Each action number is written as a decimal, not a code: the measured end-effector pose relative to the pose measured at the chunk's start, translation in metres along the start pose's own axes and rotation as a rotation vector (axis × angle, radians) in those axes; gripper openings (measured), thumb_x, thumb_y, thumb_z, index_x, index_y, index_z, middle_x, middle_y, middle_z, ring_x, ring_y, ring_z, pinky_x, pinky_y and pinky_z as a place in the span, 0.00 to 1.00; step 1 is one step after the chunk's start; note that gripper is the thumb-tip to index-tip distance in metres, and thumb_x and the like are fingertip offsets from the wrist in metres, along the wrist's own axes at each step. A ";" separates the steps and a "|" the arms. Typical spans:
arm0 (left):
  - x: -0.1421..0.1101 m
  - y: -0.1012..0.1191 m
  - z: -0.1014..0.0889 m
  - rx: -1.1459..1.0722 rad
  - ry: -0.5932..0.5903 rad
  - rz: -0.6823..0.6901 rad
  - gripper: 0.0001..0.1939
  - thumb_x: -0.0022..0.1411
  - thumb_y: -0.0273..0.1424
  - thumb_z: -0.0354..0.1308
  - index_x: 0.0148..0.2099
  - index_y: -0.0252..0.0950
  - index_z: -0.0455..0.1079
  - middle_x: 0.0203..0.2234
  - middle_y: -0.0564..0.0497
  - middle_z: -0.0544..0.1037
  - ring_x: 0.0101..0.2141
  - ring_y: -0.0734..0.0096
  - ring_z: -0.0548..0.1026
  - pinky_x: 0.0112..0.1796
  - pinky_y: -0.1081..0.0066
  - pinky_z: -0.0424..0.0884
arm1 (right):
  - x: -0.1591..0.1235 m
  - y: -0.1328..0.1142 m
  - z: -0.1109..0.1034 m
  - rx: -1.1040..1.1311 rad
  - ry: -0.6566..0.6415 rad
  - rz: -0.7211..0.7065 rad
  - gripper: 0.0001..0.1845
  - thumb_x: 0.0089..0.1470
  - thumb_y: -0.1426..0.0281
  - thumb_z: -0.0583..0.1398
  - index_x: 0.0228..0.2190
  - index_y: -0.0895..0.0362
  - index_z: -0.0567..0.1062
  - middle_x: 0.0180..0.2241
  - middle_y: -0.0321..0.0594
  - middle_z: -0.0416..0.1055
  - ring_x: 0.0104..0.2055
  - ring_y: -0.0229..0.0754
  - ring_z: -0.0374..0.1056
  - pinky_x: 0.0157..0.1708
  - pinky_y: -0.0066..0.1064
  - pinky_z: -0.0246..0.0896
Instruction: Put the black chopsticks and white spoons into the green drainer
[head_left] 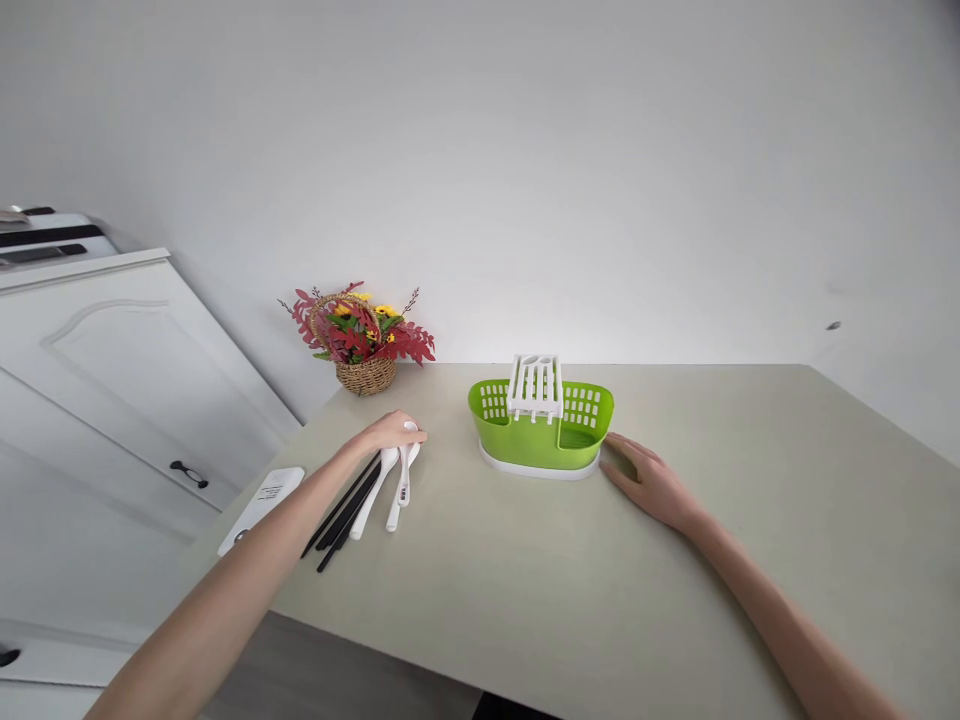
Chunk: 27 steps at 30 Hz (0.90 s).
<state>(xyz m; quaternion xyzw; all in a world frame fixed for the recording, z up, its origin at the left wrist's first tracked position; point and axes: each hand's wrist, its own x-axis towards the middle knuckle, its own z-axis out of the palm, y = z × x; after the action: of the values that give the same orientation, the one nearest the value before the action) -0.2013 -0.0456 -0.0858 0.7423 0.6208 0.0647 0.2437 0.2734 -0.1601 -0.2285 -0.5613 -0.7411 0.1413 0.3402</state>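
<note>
My left hand (394, 430) is closed at the bowl end of a small white spoon (405, 475), its fingers partly hiding the bowl. Under and beside this spoon lie other white spoons (373, 495), handles pointing toward me. Several black chopsticks (346, 510) lie just left of them, their far ends hidden by my hand and forearm. My right hand (649, 482) rests on the table with fingers apart, its fingertips at the right end of a green plastic basket (517, 440). A white slotted rack (535, 387) sits across the basket's middle, and a white base tray (536, 470) is beneath it.
A wicker basket (366, 377) of red leaves and yellow flowers stands at the table's back left. A white flat object with printed text (262, 505) lies near the left edge. White cabinets (112, 420) adjoin the table (540, 580) on the left; a wall (570, 180) rises behind.
</note>
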 end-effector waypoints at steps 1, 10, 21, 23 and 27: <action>0.001 0.001 0.001 0.011 -0.002 0.004 0.13 0.48 0.42 0.66 0.25 0.37 0.79 0.19 0.54 0.77 0.24 0.66 0.74 0.24 0.75 0.64 | 0.000 0.000 0.000 0.001 0.000 0.000 0.28 0.66 0.55 0.54 0.64 0.48 0.67 0.66 0.42 0.66 0.68 0.53 0.62 0.67 0.49 0.59; 0.006 0.007 0.009 0.114 -0.109 0.046 0.14 0.51 0.43 0.62 0.29 0.37 0.80 0.23 0.54 0.80 0.29 0.66 0.75 0.31 0.74 0.66 | 0.000 0.004 0.002 0.010 0.023 -0.014 0.28 0.66 0.55 0.54 0.64 0.47 0.68 0.66 0.43 0.67 0.67 0.55 0.63 0.66 0.52 0.60; 0.008 0.008 0.016 0.199 -0.115 0.026 0.14 0.53 0.43 0.62 0.31 0.39 0.82 0.25 0.54 0.81 0.31 0.64 0.77 0.32 0.74 0.67 | 0.001 0.004 0.003 -0.006 0.023 -0.008 0.28 0.66 0.56 0.55 0.63 0.49 0.68 0.65 0.46 0.68 0.67 0.55 0.63 0.67 0.52 0.59; 0.009 0.008 0.018 0.214 -0.113 0.024 0.14 0.53 0.43 0.62 0.31 0.39 0.82 0.24 0.54 0.82 0.31 0.64 0.78 0.31 0.74 0.67 | 0.000 0.004 0.002 -0.003 0.022 -0.009 0.28 0.66 0.56 0.55 0.64 0.49 0.68 0.65 0.45 0.68 0.67 0.55 0.63 0.66 0.53 0.59; 0.012 0.007 0.020 0.243 -0.094 0.027 0.13 0.53 0.41 0.60 0.31 0.41 0.82 0.25 0.54 0.83 0.32 0.65 0.78 0.32 0.75 0.67 | 0.000 0.003 0.000 0.001 0.016 -0.025 0.27 0.66 0.57 0.54 0.64 0.48 0.68 0.66 0.44 0.67 0.67 0.54 0.63 0.66 0.52 0.60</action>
<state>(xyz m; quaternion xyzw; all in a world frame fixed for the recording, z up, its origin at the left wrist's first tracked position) -0.1845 -0.0410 -0.1027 0.7768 0.6020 -0.0428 0.1797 0.2759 -0.1587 -0.2301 -0.5529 -0.7454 0.1327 0.3480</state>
